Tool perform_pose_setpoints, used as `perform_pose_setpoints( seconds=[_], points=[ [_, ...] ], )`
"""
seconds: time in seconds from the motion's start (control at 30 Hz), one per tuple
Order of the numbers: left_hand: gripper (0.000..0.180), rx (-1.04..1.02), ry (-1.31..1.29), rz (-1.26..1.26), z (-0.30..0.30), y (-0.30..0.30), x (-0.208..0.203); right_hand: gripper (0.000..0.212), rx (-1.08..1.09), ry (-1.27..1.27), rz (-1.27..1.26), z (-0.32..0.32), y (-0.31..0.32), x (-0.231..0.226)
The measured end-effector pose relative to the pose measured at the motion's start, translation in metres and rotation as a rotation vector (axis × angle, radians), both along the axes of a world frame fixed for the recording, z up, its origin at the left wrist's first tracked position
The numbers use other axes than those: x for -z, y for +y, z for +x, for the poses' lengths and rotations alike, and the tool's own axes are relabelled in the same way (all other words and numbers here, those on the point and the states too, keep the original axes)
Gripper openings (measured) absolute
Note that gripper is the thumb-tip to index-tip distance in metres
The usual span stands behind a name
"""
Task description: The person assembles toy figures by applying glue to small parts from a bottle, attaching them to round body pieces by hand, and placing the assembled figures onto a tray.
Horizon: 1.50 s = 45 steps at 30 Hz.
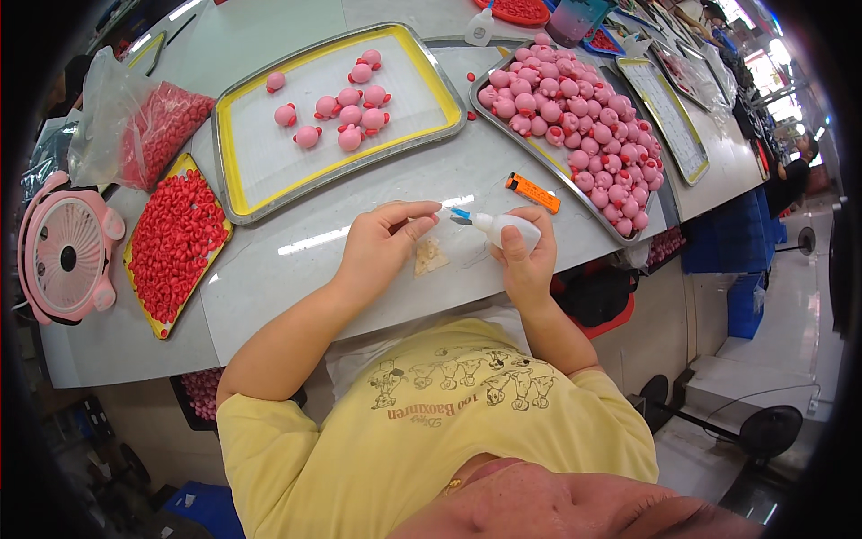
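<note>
My right hand (528, 256) is wrapped round a white squeeze bottle (505, 228) with a thin blue nozzle. The bottle lies tilted, its tip pointing left at the fingertips of my left hand (388, 235). Thumb and forefinger of that left hand are pinched together; what sits between them is too small to name. Below the nozzle, a stained yellowish scrap (431, 257) lies on the grey table (314, 278). A yellow-edged tray (269, 171) beyond my left hand carries several round pink figures (349, 137) with red parts.
At the right, a metal tray (539, 148) is heaped with pink figures. An orange box-cutter-like tool (533, 193) lies before it. On the left are a tray of small red pieces (175, 242), a plastic bag (162, 135) of red pieces and a pink fan (70, 250). Another white bottle (479, 29) stands far back.
</note>
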<state>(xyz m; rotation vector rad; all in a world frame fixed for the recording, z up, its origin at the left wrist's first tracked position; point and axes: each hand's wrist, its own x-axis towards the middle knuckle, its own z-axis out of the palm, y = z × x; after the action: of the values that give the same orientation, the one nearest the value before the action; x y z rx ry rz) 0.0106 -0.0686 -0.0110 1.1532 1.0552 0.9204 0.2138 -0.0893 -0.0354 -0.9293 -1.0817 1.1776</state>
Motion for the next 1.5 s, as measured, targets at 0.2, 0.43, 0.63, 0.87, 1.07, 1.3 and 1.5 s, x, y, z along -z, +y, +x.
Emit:
perform_pose_setpoints(
  seconds=[0.2, 0.43, 0.63, 0.87, 1.07, 1.3, 1.5],
  points=[
    [0.021, -0.062, 0.256, 0.320, -0.003, -0.002, 0.000, 0.027, 0.067, -0.147, 0.070, -0.002, -0.001, -0.005],
    [0.026, -0.065, 0.248, 0.264, 0.005, 0.006, 0.009, 0.027, 0.078, -0.238, 0.208, 0.000, -0.001, 0.006],
    [0.029, -0.110, 0.197, 0.301, 0.010, 0.008, 0.016, 0.027, 0.113, -0.418, 0.337, 0.003, 0.001, 0.002],
    [0.029, -0.108, 0.184, 0.308, 0.010, 0.009, 0.015, 0.025, 0.167, -0.553, 0.423, 0.000, 0.001, -0.001],
    [0.028, -0.093, 0.218, 0.320, 0.009, 0.011, 0.015, 0.025, 0.192, -0.602, 0.436, -0.002, 0.002, -0.002],
    [0.028, -0.107, 0.265, 0.416, 0.009, 0.012, 0.018, 0.024, 0.139, -0.517, 0.373, -0.004, 0.004, -0.003],
    [0.028, -0.114, 0.348, 0.566, 0.008, 0.012, 0.018, 0.022, 0.093, -0.484, 0.311, 0.000, 0.006, -0.007]
  ],
)
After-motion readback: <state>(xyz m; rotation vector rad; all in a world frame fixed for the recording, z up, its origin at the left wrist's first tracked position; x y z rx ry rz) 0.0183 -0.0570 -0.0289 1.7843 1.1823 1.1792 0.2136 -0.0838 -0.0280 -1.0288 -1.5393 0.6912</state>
